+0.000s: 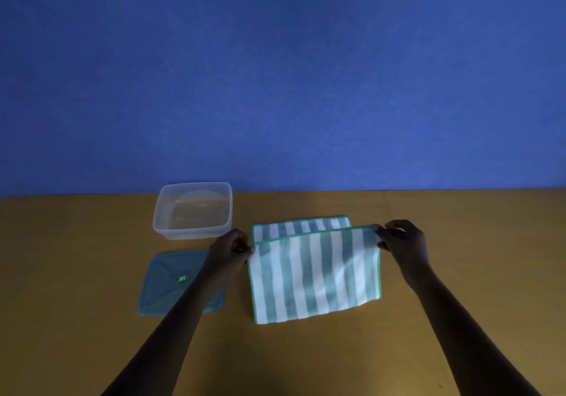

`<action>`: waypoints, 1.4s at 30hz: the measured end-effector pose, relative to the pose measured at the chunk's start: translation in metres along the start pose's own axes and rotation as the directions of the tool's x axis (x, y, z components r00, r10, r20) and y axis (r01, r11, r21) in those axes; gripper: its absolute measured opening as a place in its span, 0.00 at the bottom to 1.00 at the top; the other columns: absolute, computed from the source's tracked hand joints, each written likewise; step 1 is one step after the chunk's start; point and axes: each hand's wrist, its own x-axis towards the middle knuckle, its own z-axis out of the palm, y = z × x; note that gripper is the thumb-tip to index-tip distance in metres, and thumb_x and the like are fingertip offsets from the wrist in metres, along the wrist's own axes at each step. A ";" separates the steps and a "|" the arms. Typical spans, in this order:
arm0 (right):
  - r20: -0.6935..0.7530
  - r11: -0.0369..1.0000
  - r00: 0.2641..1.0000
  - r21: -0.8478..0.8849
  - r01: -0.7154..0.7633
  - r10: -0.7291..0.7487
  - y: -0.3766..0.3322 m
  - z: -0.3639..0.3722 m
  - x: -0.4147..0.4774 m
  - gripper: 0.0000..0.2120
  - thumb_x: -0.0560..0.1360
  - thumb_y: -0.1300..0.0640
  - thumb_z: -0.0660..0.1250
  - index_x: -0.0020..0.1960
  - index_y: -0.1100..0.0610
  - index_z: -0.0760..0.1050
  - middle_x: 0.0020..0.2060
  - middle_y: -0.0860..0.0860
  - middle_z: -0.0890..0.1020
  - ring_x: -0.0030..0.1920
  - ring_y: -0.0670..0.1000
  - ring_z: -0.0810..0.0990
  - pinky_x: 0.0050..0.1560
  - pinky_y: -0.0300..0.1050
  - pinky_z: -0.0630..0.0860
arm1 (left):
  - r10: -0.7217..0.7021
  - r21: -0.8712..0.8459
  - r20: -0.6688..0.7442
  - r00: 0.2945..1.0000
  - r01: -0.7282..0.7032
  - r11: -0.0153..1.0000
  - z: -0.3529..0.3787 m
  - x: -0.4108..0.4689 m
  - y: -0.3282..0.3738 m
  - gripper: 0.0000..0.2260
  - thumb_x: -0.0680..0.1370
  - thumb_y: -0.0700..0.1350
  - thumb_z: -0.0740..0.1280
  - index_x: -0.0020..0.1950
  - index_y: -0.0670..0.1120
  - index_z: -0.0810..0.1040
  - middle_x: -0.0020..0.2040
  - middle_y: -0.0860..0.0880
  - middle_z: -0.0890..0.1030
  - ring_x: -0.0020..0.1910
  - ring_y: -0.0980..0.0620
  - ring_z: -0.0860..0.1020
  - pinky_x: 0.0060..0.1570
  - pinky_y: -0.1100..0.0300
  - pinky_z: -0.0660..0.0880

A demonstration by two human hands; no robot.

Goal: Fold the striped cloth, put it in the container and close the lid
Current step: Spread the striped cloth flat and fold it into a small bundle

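Note:
The green-and-white striped cloth point(315, 273) lies on the table, its near half lifted and folded toward the far edge. My left hand point(228, 250) pinches the lifted edge's left corner. My right hand point(401, 241) pinches its right corner. A strip of the cloth's far half shows flat behind the raised edge. The clear plastic container point(193, 210) stands open and empty at the back left, a little beyond my left hand. Its blue lid point(171, 282) lies flat on the table in front of the container, partly under my left forearm.
The brown table point(306, 359) meets a blue wall point(281, 74) just behind the container. Bare tabletop stretches to the right of the cloth and along the near side.

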 end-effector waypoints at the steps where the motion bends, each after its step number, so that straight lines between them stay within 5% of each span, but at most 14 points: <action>1: 0.002 1.000 1.000 -0.003 0.008 -0.008 0.001 0.005 0.006 0.12 0.69 0.59 0.79 0.42 0.59 0.76 0.35 0.59 0.83 0.35 0.52 0.82 0.38 0.44 0.82 | 0.033 0.041 -0.035 0.999 -0.031 0.999 0.003 0.005 0.000 0.09 0.74 0.38 0.73 0.38 0.49 0.77 0.34 0.54 0.81 0.33 0.65 0.79 0.37 0.68 0.73; 4: 0.022 0.996 0.999 -0.082 0.034 -0.032 0.006 0.020 0.020 0.10 0.69 0.63 0.78 0.39 0.60 0.76 0.34 0.57 0.81 0.37 0.54 0.81 0.43 0.50 0.81 | 0.077 0.105 -0.118 0.990 -0.064 0.992 0.013 0.020 -0.002 0.10 0.74 0.35 0.71 0.38 0.50 0.81 0.35 0.55 0.83 0.34 0.68 0.80 0.38 0.76 0.71; 7: 0.038 0.982 0.999 -0.186 0.037 -0.031 0.013 0.032 0.032 0.05 0.69 0.65 0.76 0.41 0.57 0.82 0.39 0.55 0.85 0.42 0.54 0.81 0.47 0.51 0.77 | 0.098 0.149 -0.179 0.979 -0.071 0.986 0.024 0.033 -0.005 0.09 0.74 0.34 0.69 0.43 0.47 0.85 0.41 0.52 0.86 0.39 0.59 0.83 0.45 0.64 0.77; 10: 0.044 0.962 0.999 -0.270 0.033 -0.022 0.020 0.044 0.041 0.09 0.70 0.65 0.74 0.48 0.56 0.85 0.43 0.53 0.87 0.46 0.52 0.84 0.50 0.49 0.78 | 0.071 0.168 -0.186 0.980 -0.040 0.985 0.032 0.046 -0.008 0.10 0.76 0.36 0.68 0.52 0.46 0.85 0.47 0.49 0.87 0.44 0.52 0.84 0.48 0.63 0.77; 14: 0.060 0.926 0.998 -0.376 0.027 -0.005 0.025 0.058 0.052 0.14 0.71 0.65 0.70 0.55 0.57 0.85 0.44 0.50 0.86 0.38 0.48 0.80 0.36 0.37 0.74 | 0.040 0.230 -0.131 0.991 -0.009 0.973 0.039 0.061 -0.014 0.15 0.75 0.36 0.68 0.61 0.44 0.82 0.56 0.46 0.85 0.47 0.47 0.84 0.55 0.58 0.77; 18: 0.071 0.875 0.997 -0.483 0.040 -0.006 0.031 0.070 0.067 0.17 0.71 0.64 0.69 0.57 0.54 0.84 0.32 0.56 0.83 0.26 0.48 0.73 0.32 0.38 0.70 | 0.022 0.307 -0.070 0.997 0.000 0.952 0.044 0.077 -0.020 0.19 0.75 0.36 0.68 0.66 0.42 0.78 0.62 0.44 0.81 0.49 0.44 0.81 0.58 0.59 0.74; 23: 0.116 0.824 0.992 -0.566 0.034 0.038 0.039 0.080 0.084 0.20 0.71 0.64 0.67 0.63 0.55 0.82 0.39 0.56 0.84 0.42 0.57 0.80 0.55 0.48 0.78 | -0.025 0.347 -0.016 1.000 0.029 0.937 0.050 0.091 -0.027 0.20 0.76 0.37 0.68 0.69 0.42 0.76 0.66 0.43 0.78 0.54 0.42 0.80 0.62 0.58 0.71; 27: 0.160 0.771 0.983 -0.636 0.035 0.088 0.046 0.083 0.092 0.23 0.72 0.64 0.67 0.67 0.58 0.79 0.56 0.61 0.84 0.61 0.61 0.80 0.65 0.48 0.74 | -0.053 0.365 -0.006 0.999 0.051 0.930 0.054 0.099 -0.034 0.21 0.76 0.39 0.68 0.70 0.43 0.75 0.67 0.43 0.78 0.57 0.41 0.79 0.64 0.58 0.69; 36: 0.280 0.665 0.947 -0.739 0.109 0.155 0.058 0.091 0.092 0.31 0.71 0.66 0.65 0.74 0.60 0.69 0.72 0.57 0.72 0.73 0.60 0.70 0.73 0.49 0.67 | -0.104 0.365 -0.033 0.994 0.109 0.924 0.063 0.102 -0.051 0.25 0.75 0.39 0.70 0.71 0.41 0.70 0.58 0.36 0.81 0.59 0.38 0.79 0.59 0.53 0.72; 42: 0.322 0.542 0.924 -0.824 0.166 0.206 0.063 0.096 0.087 0.34 0.72 0.64 0.61 0.77 0.50 0.64 0.76 0.50 0.63 0.71 0.62 0.65 0.68 0.58 0.70 | -0.159 0.397 -0.022 0.987 0.154 0.905 0.064 0.105 -0.050 0.31 0.75 0.41 0.71 0.76 0.41 0.63 0.70 0.39 0.74 0.69 0.40 0.73 0.66 0.52 0.70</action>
